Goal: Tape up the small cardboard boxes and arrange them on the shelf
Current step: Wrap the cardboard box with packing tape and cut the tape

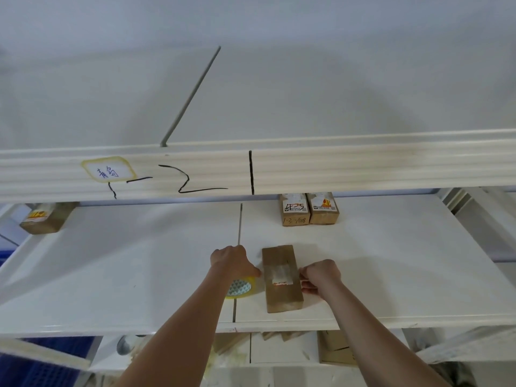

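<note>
A small brown cardboard box (282, 277) lies flat on the white shelf board (139, 275), with a white label and a strip of clear tape across its middle. My left hand (233, 261) grips a yellow roll of clear tape (241, 287) just left of the box. At the box's right side, my right hand (321, 276) has its fingers curled against the edge, apparently pinching the tape end. Two taped boxes (308, 209) stand side by side at the back of the shelf. Another box (46, 217) sits at the far left.
An upper shelf rail (279, 169) with black marker marks and a yellow-edged label crosses the view above the hands. Below the front edge lie loose cardboard pieces (332, 347) and a blue crate (47, 367). A seam (239, 227) divides the shelf board.
</note>
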A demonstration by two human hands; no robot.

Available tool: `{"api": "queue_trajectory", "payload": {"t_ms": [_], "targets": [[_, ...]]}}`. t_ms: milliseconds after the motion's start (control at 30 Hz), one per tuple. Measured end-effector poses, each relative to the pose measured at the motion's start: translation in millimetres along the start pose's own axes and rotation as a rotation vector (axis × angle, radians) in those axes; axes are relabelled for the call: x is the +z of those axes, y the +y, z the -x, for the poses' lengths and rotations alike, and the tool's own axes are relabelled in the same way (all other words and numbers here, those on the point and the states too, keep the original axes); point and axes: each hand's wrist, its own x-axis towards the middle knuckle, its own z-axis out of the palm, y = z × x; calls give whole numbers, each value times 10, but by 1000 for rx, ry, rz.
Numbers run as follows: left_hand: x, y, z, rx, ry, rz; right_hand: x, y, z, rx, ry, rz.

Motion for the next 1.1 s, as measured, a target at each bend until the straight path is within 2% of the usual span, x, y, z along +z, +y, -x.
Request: {"api": "queue_trajectory", "payload": {"t_ms": [267,400,533,600,800,900,1100], "targets": [[48,56,-14,4,11,-3,-5,12,61,44,-33,-90],[39,45,0,16,11,10,-24,3,84,-47,-22,-51],[36,49,-2,22,11,22,9,-44,146,-264,145,238],[46,50,-5,24,8,22,54,-32,162,-327,176,335],[67,52,-12,36,34,29,110,29,188,-349,166,377],[90,69,1,37,19,26,132,-63,214,-256,144,357],[59,121,33,39,13,60,239,-268,308,-251,55,644]]}}
